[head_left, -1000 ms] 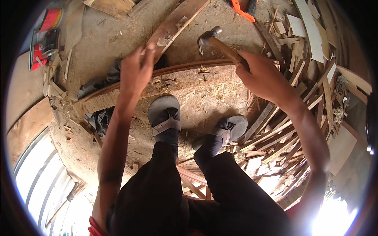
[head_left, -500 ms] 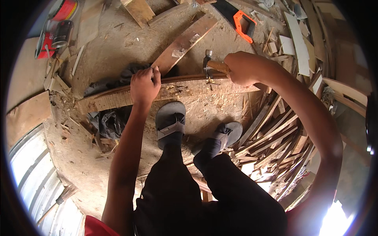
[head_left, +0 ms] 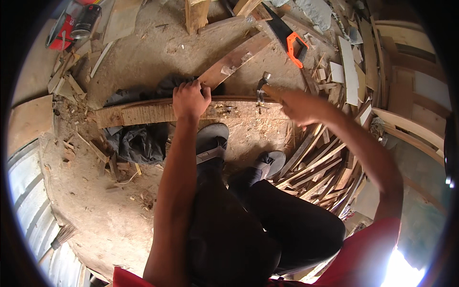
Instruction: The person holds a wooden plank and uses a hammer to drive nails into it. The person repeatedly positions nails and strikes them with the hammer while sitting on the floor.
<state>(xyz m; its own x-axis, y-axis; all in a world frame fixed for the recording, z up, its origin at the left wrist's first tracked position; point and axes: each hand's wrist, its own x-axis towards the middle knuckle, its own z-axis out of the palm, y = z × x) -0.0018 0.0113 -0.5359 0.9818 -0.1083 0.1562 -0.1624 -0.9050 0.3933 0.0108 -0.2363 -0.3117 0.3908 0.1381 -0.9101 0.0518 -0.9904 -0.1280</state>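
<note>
A long wooden beam (head_left: 148, 114) lies crosswise in front of my feet. My left hand (head_left: 191, 100) is closed over its far edge, with the fingers curled, next to the end of a slanting plank (head_left: 239, 56). My right hand (head_left: 301, 107) grips a claw hammer (head_left: 263, 85) by its wooden handle. The hammer's head is at the beam's right part, its claw end down by small bent nails (head_left: 261, 106). Other nails (head_left: 228, 110) and splinters sit on the beam between my hands. Whether the claw has hold of a nail is too small to tell.
A handsaw (head_left: 294, 48) with an orange-edged handle lies beyond the beam. Scrap wood strips (head_left: 325, 162) are heaped at the right. Black crumpled plastic (head_left: 138, 146) sits beneath the beam's left part. Cans (head_left: 86, 21) stand at the far left, and a broom (head_left: 60, 237) at the near left.
The view has shifted, and my hands and the hammer appear further right. My right hand has come nearer and lower, tilting the hammer handle down to the right. Both grips stay closed.
</note>
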